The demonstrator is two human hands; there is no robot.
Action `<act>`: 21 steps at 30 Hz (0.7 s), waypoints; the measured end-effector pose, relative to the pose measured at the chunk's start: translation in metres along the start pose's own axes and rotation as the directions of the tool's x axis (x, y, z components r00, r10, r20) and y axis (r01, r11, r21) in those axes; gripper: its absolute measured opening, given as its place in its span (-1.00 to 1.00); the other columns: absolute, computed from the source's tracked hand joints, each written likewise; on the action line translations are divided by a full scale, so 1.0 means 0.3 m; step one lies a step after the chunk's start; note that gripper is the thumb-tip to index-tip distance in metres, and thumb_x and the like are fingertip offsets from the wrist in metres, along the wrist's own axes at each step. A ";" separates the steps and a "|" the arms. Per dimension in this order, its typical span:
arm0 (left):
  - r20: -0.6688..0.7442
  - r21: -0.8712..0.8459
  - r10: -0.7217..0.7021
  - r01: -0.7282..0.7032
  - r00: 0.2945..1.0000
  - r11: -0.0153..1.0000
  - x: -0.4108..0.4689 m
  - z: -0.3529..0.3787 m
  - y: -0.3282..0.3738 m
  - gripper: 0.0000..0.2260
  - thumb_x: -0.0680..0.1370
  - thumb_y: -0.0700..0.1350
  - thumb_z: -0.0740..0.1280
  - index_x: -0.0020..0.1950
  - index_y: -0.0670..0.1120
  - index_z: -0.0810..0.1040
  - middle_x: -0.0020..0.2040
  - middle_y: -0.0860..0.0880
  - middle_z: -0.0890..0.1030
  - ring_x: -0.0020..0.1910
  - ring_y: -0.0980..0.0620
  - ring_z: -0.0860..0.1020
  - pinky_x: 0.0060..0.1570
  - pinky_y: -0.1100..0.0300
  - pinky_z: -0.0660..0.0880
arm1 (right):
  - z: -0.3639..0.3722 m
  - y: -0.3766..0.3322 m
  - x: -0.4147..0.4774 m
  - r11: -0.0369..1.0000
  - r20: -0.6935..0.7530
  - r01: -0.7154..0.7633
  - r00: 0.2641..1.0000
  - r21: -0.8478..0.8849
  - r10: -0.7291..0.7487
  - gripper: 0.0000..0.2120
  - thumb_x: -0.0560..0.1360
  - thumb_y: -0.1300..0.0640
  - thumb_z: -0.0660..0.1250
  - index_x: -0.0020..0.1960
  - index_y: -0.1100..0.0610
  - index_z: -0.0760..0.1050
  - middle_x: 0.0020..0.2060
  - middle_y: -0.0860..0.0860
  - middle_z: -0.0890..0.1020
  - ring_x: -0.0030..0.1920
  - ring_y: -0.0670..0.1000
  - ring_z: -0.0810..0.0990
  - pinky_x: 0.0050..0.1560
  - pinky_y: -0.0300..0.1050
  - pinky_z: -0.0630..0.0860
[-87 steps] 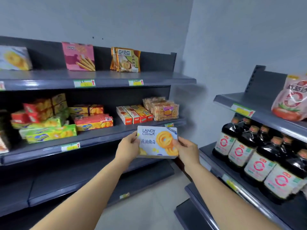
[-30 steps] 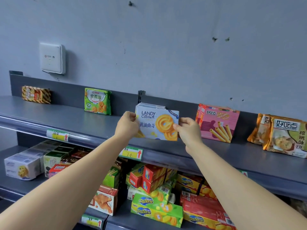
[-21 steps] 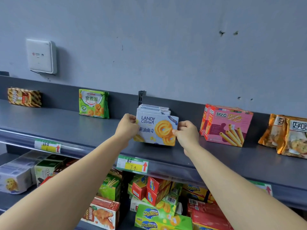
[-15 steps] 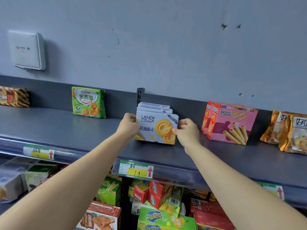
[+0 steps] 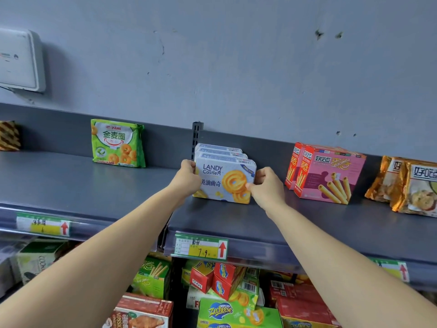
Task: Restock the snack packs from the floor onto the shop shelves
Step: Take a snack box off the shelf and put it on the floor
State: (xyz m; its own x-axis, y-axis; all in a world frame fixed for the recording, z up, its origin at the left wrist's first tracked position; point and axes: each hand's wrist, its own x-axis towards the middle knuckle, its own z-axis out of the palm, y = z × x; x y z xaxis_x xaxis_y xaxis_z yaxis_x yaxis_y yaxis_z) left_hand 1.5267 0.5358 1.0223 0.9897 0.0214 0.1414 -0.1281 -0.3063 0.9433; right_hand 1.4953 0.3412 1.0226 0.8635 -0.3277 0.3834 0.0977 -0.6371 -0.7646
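A person is reaching both bare arms up to the grey top shelf (image 5: 94, 185), where a white Landy Castle butter cookie box (image 5: 224, 181) is standing upright on its long edge, its lower edge meeting the shelf surface near the middle of the view. The left hand (image 5: 186, 178) is gripping the box's left end, its fingers curling together round that edge so that the tips are hiding behind the box. The right hand (image 5: 267, 188) is pinching the right end, the thumb pressing on the printed front by the cookie picture and the other fingers bending round the side. The box is sitting just in front of a short row of matching boxes (image 5: 220, 150), which is backing onto the shelf's rear panel beside a slotted upright post (image 5: 197, 133). To the right, near but apart, 2 pink egg-roll boxes (image 5: 328, 174) are standing side by side, and farther right gold foil snack packs (image 5: 406, 185) are leaning at the frame edge. To the left, well apart, a green cookie pack (image 5: 118, 143) is leaning against the rear panel. A green and yellow price tag (image 5: 201, 246) is hanging on the shelf's front lip below the hands. Under it, a green Zecheese box (image 5: 236, 311) and small red boxes (image 5: 217, 278) are crowding the lower shelf.
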 end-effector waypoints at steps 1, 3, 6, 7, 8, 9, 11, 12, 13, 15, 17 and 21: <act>0.000 0.016 0.005 -0.005 1.000 1.000 -0.004 0.000 0.001 -0.59 0.50 -0.37 0.13 0.33 -0.12 0.26 0.18 -0.09 0.53 0.14 -0.09 0.53 0.15 -0.01 0.51 | -0.003 0.001 -0.002 1.000 0.008 -0.001 1.000 -0.010 0.001 -0.76 0.46 0.20 0.42 0.07 0.10 0.44 0.00 -0.02 0.61 0.01 0.03 0.58 0.00 -0.08 0.50; 0.001 0.060 0.026 -0.026 1.000 0.998 -0.014 0.003 0.007 -0.56 0.52 -0.33 0.14 0.38 -0.10 0.23 0.17 -0.07 0.52 0.12 -0.09 0.51 0.12 0.01 0.50 | -0.008 0.004 -0.007 1.000 0.028 -0.005 1.000 -0.029 0.006 -0.74 0.46 0.18 0.42 0.11 0.11 0.45 0.04 -0.01 0.63 0.04 0.03 0.59 0.02 -0.08 0.51; -0.003 0.129 0.104 -0.103 0.995 0.986 -0.039 0.009 0.029 -0.50 0.52 -0.30 0.13 0.45 -0.05 0.18 0.19 -0.07 0.50 0.10 -0.09 0.49 0.01 0.03 0.49 | -0.025 0.008 -0.023 0.998 0.045 0.004 0.999 -0.056 -0.002 -0.69 0.47 0.15 0.42 0.19 0.10 0.47 0.10 -0.01 0.64 0.08 0.02 0.59 0.02 -0.10 0.49; -0.016 0.150 0.144 -0.140 0.989 0.979 -0.047 0.011 0.040 -0.49 0.51 -0.30 0.13 0.45 -0.05 0.18 0.20 -0.08 0.49 0.10 -0.10 0.48 -0.02 0.04 0.48 | -0.033 0.010 -0.030 0.997 0.048 0.012 0.999 -0.078 -0.008 -0.66 0.47 0.13 0.41 0.23 0.10 0.46 0.13 -0.01 0.63 0.10 0.02 0.59 0.06 -0.09 0.50; -0.034 0.172 0.184 -0.176 0.982 0.969 -0.054 0.013 0.052 -0.48 0.50 -0.30 0.13 0.45 -0.05 0.18 0.23 -0.09 0.47 0.13 -0.11 0.48 -0.02 0.02 0.48 | -0.044 0.013 -0.039 0.994 0.052 0.018 0.999 -0.106 -0.012 -0.63 0.48 0.12 0.40 0.27 0.09 0.46 0.17 -0.01 0.62 0.13 0.02 0.59 0.10 -0.07 0.50; -0.049 0.205 0.223 -0.209 0.974 0.956 -0.060 0.017 0.066 -0.47 0.50 -0.30 0.14 0.46 -0.05 0.18 0.26 -0.12 0.44 0.17 -0.13 0.46 0.04 -0.02 0.49 | -0.054 0.017 -0.050 0.991 0.057 0.020 0.998 -0.134 -0.013 -0.59 0.49 0.10 0.39 0.31 0.08 0.44 0.21 -0.01 0.60 0.16 0.03 0.58 0.14 -0.06 0.50; -0.061 0.326 0.307 -0.272 0.950 0.905 -0.072 0.033 0.094 -0.45 0.51 -0.27 0.16 0.50 -0.07 0.15 0.37 -0.14 0.35 0.30 -0.16 0.38 0.23 -0.12 0.42 | -0.079 0.027 -0.073 0.983 0.051 0.022 0.999 -0.180 -0.013 -0.56 0.50 0.07 0.38 0.36 0.07 0.42 0.25 0.00 0.57 0.21 0.03 0.56 0.20 -0.05 0.48; -0.056 0.399 0.358 -0.308 0.932 0.864 -0.082 0.046 0.107 -0.45 0.53 -0.26 0.17 0.51 -0.08 0.15 0.42 -0.13 0.31 0.37 -0.15 0.32 0.33 -0.14 0.32 | -0.095 0.034 -0.087 0.979 0.038 0.023 0.999 -0.203 -0.016 -0.56 0.50 0.06 0.38 0.36 0.06 0.42 0.26 0.00 0.57 0.21 0.04 0.55 0.21 -0.04 0.48; -0.043 0.463 0.412 -0.347 0.910 0.816 -0.094 0.061 0.119 -0.47 0.54 -0.25 0.17 0.51 -0.10 0.16 0.45 -0.11 0.28 0.44 -0.13 0.25 0.42 -0.16 0.18 | -0.113 0.042 -0.103 0.973 0.024 0.026 0.999 -0.228 -0.021 -0.57 0.50 0.05 0.37 0.35 0.05 0.42 0.26 0.00 0.57 0.22 0.03 0.55 0.21 -0.04 0.48; -0.003 0.550 0.511 -0.425 0.860 0.719 -0.125 0.103 0.136 -0.50 0.55 -0.26 0.15 0.50 -0.10 0.21 0.47 -0.07 0.27 0.52 -0.06 0.10 0.47 -0.19 -0.09 | -0.157 0.059 -0.142 0.958 -0.001 0.024 1.000 -0.285 -0.025 -0.58 0.52 0.02 0.36 0.35 0.04 0.42 0.26 -0.03 0.56 0.23 0.03 0.54 0.19 -0.04 0.49; 0.064 0.585 0.573 -0.496 0.817 0.642 -0.167 0.153 0.148 -0.54 0.56 -0.25 0.14 0.47 -0.09 0.26 0.46 -0.04 0.29 0.54 -0.02 0.07 0.47 -0.18 -0.18 | -0.212 0.081 -0.187 0.939 -0.038 0.014 0.999 -0.343 -0.029 -0.59 0.53 0.01 0.34 0.35 0.03 0.42 0.27 -0.04 0.56 0.25 0.03 0.53 0.18 -0.03 0.49; 0.264 0.583 0.593 -0.616 0.761 0.530 -0.287 0.267 0.171 -0.61 0.60 -0.11 0.19 0.44 -0.07 0.32 0.40 -0.05 0.39 0.47 -0.03 0.23 0.49 -0.12 -0.14 | -0.343 0.134 -0.293 0.897 -0.119 -0.030 0.993 -0.442 -0.025 -0.60 0.53 -0.02 0.33 0.34 0.02 0.44 0.27 -0.03 0.56 0.27 0.05 0.51 0.21 0.00 0.51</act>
State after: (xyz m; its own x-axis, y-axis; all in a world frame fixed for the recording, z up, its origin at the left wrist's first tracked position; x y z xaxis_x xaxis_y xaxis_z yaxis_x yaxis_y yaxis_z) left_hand 1.4400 0.4420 1.0343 0.6935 -0.4168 0.5876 -0.6403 -0.7305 0.2375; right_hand 1.3725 0.2725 1.0114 0.7958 -0.3923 0.4613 -0.1572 -0.8695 -0.4683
